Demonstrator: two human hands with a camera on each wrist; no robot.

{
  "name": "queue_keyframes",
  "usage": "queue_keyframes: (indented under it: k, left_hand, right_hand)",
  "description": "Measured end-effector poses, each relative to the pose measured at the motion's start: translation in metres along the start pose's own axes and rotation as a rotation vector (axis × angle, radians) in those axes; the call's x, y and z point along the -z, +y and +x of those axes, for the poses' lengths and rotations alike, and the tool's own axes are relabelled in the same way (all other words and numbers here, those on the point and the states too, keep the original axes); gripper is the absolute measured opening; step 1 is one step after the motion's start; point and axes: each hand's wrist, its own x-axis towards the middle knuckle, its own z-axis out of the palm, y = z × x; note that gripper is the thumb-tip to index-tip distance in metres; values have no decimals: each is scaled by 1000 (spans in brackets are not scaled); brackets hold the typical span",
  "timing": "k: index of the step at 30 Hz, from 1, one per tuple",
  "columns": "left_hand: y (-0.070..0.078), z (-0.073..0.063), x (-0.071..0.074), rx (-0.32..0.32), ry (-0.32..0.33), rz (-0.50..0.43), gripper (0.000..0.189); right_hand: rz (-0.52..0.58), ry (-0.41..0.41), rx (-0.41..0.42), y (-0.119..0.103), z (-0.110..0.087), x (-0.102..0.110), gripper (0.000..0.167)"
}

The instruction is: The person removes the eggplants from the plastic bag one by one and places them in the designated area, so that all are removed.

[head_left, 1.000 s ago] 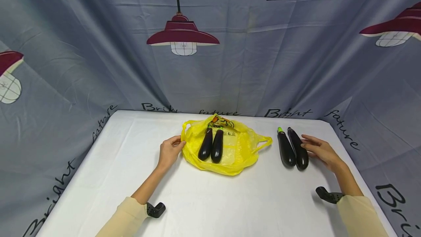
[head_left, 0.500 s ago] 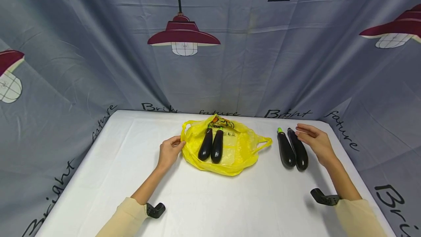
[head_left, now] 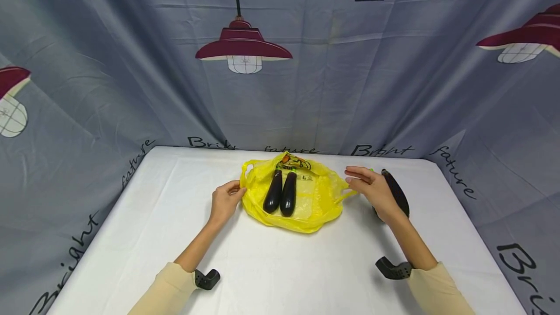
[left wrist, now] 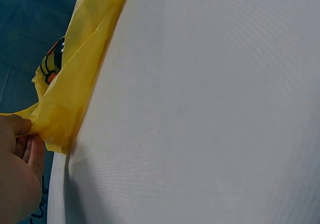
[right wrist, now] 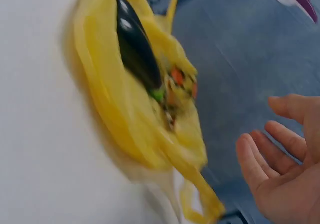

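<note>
A yellow plastic bag (head_left: 323, 203) lies spread on the table with its mouth open upward. Two eggplants, the left one (head_left: 273, 192) and the right one (head_left: 288, 194), rest inside it side by side. My left hand (head_left: 225, 203) pinches the bag's left edge; the left wrist view shows thumb and fingers (left wrist: 22, 126) on the thin plastic. Beside the bag's right handle hovers my right hand (head_left: 372, 190), holding nothing, its fingers apart and slightly bent in the right wrist view. Another eggplant (head_left: 397, 192) lies behind it, and one more is mostly hidden by that hand.
The table (head_left: 284, 271) has a white cover. A grey-blue curtain (head_left: 297, 101) printed with lamps and lettering hangs along its back and sides. Each wrist carries a black mount, one on the left (head_left: 207, 279) and one on the right (head_left: 393, 269).
My right hand has left the right side of the two loose eggplants and moved left over them to the bag's right handle. The left hand and the bag have stayed put.
</note>
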Motion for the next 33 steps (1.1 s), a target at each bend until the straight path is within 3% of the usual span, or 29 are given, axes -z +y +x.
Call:
queue_keyframes:
  k: [8, 14, 24, 33]
  left_hand:
    - [0, 1, 0, 2, -8, -1, 23]
    - [0, 1, 0, -2, -8, 1, 22]
    - [0, 1, 0, -13, -6, 1, 22]
    - [-1, 1, 0, -15, -6, -1, 23]
  right_hand:
    - [105, -41, -31, 9, 10, -51, 49]
    - [92, -36, -38, 14, 19, -80, 47]
    - [50, -55, -111, 25, 31, -112, 56]
    - [-10, -97, -185, 28, 34, -128, 71]
